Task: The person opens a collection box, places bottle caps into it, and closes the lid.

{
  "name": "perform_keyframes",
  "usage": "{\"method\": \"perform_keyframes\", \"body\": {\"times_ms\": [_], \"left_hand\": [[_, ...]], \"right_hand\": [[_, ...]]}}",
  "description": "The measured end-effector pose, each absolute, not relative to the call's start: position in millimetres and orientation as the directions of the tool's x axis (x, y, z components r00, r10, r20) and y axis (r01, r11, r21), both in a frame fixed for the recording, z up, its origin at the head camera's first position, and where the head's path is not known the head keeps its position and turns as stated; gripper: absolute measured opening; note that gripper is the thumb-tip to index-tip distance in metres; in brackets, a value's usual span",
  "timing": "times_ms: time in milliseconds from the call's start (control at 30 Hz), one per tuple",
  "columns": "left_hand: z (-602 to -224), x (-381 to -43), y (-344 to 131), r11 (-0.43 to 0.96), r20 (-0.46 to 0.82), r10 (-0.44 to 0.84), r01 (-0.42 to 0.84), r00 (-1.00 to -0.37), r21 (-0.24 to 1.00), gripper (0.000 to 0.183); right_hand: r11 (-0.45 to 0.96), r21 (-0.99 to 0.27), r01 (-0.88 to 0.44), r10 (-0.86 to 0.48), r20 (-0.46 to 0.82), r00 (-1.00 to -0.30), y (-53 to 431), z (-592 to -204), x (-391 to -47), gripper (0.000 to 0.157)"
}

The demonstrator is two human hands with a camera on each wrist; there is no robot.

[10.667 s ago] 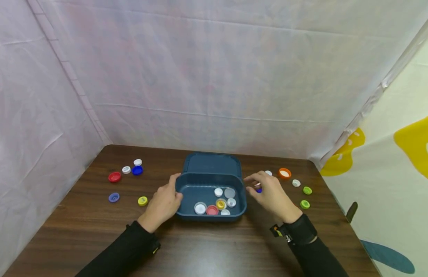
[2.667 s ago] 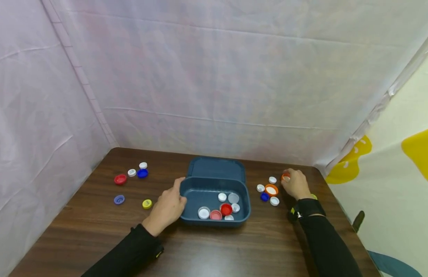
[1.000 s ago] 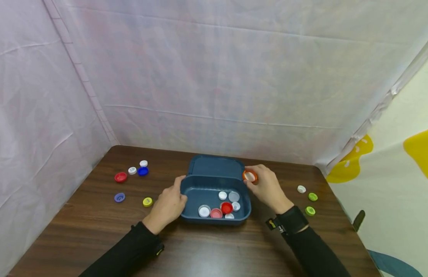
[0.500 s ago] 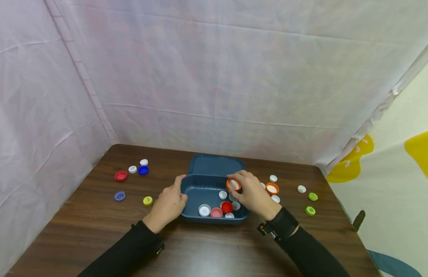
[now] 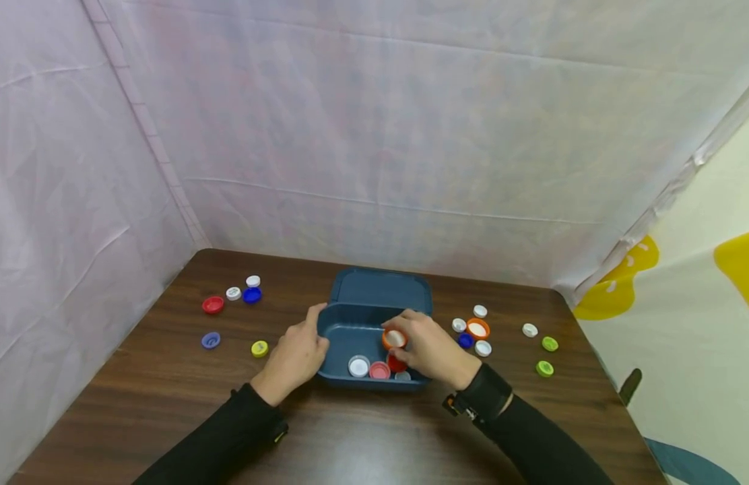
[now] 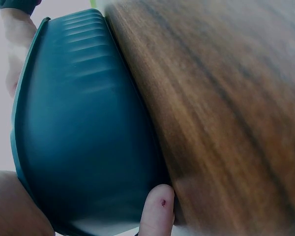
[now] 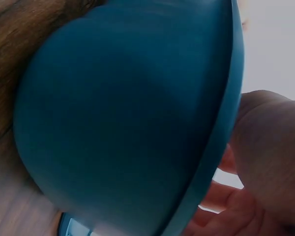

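Observation:
An open dark blue box (image 5: 344,337) stands mid-table in the head view. My left hand (image 5: 294,351) grips its left end; in the left wrist view one finger (image 6: 156,211) lies against the outer wall near the base. My right hand (image 5: 432,347) reaches over the right rim, pinching an orange bottle cap (image 5: 395,339) with a pale inside. Under this hand shows part of a red bottle cap (image 5: 396,364). A white cap (image 5: 359,366) and a pinkish cap (image 5: 380,370) lie along the box's near side. The hand hides other caps.
At right lie a second orange cap (image 5: 478,329), a blue cap (image 5: 465,340), several white caps (image 5: 483,348) and two green caps (image 5: 545,368). At left are red (image 5: 213,305), blue (image 5: 252,295), yellow (image 5: 259,349), purple-blue (image 5: 211,340) and white caps. The lid (image 5: 382,289) lies back.
A red cap has come to lie over the yellow one in the box. My right hand has picked up an orange cap at right and carried it left into the box. Left hand stays.

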State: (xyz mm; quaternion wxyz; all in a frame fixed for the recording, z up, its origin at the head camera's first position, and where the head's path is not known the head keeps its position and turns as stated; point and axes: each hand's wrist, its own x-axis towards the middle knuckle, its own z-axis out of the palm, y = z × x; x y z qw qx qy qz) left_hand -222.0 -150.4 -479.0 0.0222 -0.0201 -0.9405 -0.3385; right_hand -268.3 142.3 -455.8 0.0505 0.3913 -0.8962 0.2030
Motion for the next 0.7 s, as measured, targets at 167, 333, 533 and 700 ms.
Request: {"method": "perform_keyframes", "body": {"times_ms": [167, 333, 533, 700], "left_hand": [[-479, -222, -150, 0.769, 0.05, 0.02, 0.047, -0.999, 0.637, 0.069], [-478, -222, -150, 0.769, 0.066, 0.02, 0.057, -0.998, 0.636, 0.069], [-478, -222, -149, 0.775, 0.038, 0.008, 0.03, -0.999, 0.631, 0.071], [-476, -221, -148, 0.778, 0.028, 0.005, 0.022, -1.0, 0.628, 0.071]], "right_hand": [[0.621, -0.317, -0.717, -0.686, 0.222, -0.693, 139, -455, -267, 0.045], [0.622, -0.293, -0.726, -0.699, 0.211, -0.683, 137, -453, -266, 0.045], [0.629, -0.292, -0.721, -0.697, 0.201, -0.689, 137, -452, -265, 0.046], [0.605, -0.339, -0.72, -0.691, 0.226, -0.687, 143, -474, -279, 0.044]]}}
